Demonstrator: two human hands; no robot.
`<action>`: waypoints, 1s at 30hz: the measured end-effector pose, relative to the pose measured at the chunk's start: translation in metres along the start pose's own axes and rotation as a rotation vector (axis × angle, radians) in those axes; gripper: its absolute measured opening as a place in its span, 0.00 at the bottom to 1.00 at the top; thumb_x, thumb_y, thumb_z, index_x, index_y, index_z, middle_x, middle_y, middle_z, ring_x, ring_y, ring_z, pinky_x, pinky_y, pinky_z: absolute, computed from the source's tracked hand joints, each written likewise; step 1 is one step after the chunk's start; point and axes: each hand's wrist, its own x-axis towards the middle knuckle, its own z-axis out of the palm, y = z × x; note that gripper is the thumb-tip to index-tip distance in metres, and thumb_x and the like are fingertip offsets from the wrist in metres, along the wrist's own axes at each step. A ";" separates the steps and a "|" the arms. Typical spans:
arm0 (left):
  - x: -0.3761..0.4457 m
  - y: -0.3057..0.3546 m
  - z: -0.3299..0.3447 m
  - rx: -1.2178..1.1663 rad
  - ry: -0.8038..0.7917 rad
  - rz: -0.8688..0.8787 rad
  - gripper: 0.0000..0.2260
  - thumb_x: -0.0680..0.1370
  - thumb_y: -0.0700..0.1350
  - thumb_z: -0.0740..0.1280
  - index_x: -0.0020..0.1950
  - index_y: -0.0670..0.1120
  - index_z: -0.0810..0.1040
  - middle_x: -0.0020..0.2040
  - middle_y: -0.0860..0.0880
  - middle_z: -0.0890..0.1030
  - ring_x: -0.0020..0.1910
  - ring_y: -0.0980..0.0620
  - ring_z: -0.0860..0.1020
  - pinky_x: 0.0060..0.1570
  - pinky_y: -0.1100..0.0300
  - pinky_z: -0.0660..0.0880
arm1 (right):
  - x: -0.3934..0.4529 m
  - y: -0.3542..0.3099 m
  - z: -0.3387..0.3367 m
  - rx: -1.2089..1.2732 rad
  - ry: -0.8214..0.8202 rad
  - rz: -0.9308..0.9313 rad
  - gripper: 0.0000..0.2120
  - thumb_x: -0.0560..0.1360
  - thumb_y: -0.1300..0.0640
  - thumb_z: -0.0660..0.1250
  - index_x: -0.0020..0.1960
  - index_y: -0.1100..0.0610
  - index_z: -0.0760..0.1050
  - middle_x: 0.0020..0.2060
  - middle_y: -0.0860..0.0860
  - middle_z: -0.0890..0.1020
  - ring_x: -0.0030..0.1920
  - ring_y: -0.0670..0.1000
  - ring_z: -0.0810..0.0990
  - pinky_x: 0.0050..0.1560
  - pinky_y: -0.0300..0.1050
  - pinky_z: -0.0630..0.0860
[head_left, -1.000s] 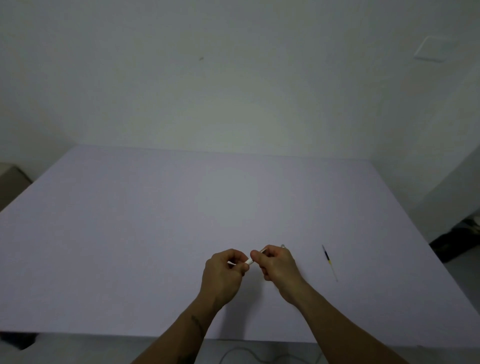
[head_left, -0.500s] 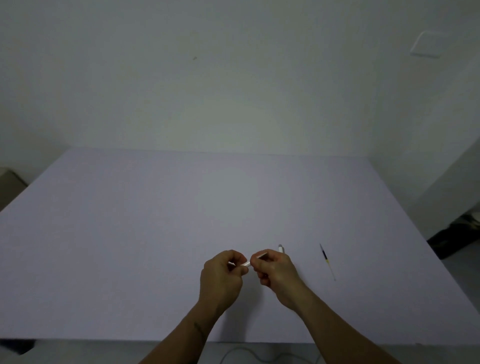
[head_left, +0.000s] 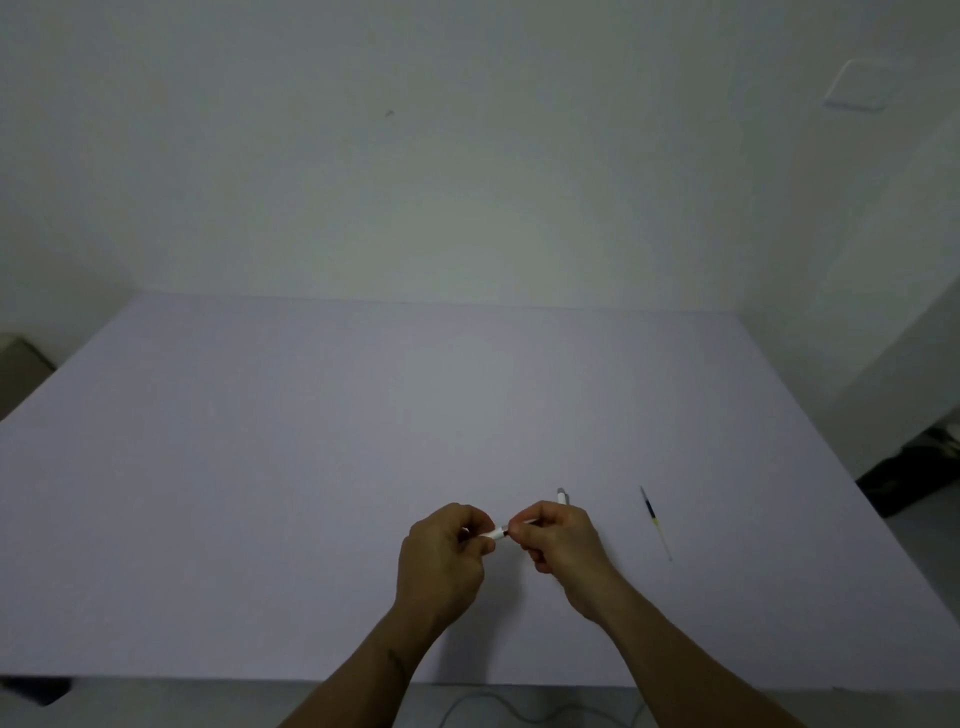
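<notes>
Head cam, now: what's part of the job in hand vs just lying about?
Job in hand: white pen body, held in the right hand; small white end piece, pinched by the left hand; thin refill on the table, untouched, probably from that pen.
Lying about: cable under the table's near edge; wall plate; dark heap on the floor, far right.

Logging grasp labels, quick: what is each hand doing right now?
Left hand: closed, pinching one end of the white pen.
Right hand: closed, gripping the other end of the same pen.
</notes>
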 end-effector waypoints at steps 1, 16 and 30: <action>-0.001 -0.001 0.000 -0.004 0.001 -0.003 0.06 0.73 0.40 0.72 0.45 0.51 0.82 0.40 0.57 0.81 0.39 0.59 0.79 0.39 0.73 0.71 | 0.000 -0.001 0.000 -0.033 0.014 -0.004 0.04 0.73 0.62 0.71 0.40 0.58 0.83 0.26 0.48 0.78 0.28 0.46 0.72 0.28 0.38 0.70; 0.001 -0.009 0.002 0.022 0.072 -0.001 0.07 0.73 0.40 0.73 0.45 0.51 0.82 0.39 0.57 0.81 0.38 0.58 0.79 0.40 0.70 0.73 | 0.004 -0.004 0.012 -0.153 0.069 -0.046 0.07 0.73 0.57 0.72 0.36 0.54 0.82 0.27 0.47 0.76 0.30 0.46 0.72 0.33 0.41 0.70; 0.018 -0.013 0.012 -0.172 0.034 -0.153 0.06 0.76 0.42 0.69 0.42 0.52 0.82 0.36 0.51 0.83 0.33 0.54 0.79 0.31 0.62 0.74 | 0.050 0.014 -0.051 -0.503 0.331 -0.016 0.13 0.72 0.56 0.72 0.56 0.56 0.79 0.38 0.49 0.79 0.38 0.49 0.79 0.39 0.40 0.72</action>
